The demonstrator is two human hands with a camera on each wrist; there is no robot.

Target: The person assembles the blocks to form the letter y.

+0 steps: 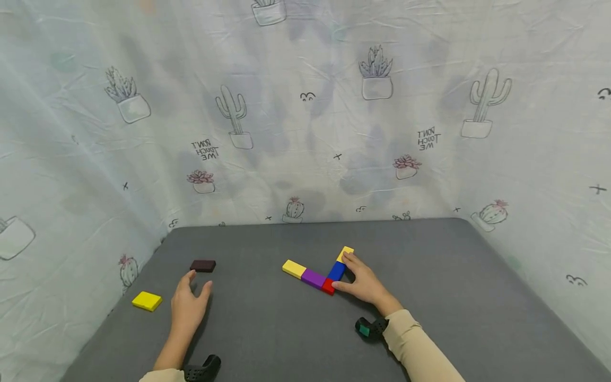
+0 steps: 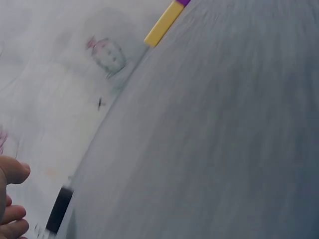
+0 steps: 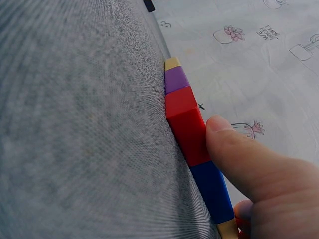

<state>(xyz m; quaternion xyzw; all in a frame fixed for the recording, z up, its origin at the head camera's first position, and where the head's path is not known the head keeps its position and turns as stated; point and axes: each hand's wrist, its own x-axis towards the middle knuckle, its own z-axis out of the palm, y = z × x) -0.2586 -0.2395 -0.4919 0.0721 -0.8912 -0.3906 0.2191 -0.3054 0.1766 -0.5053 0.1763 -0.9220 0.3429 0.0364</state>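
My right hand [image 1: 364,284] is at a V of joined blocks, its thumb touching the red block [image 3: 189,137] and a finger at the pale yellow block [image 1: 346,250] on the far end. Between these two lies the blue block [image 1: 337,271]. The other arm of the V is a purple block [image 1: 313,278] and a second pale yellow block [image 1: 294,269]. My left hand [image 1: 188,307] holds nothing, thumb and fingers spread apart. Its fingertips are just short of a dark brown block [image 1: 203,266], which looks almost black in the left wrist view.
A bright yellow flat block [image 1: 147,301] lies near the left edge of the grey table [image 1: 267,339]. White cloth printed with cacti [image 1: 305,132] hangs behind the table and along both sides.
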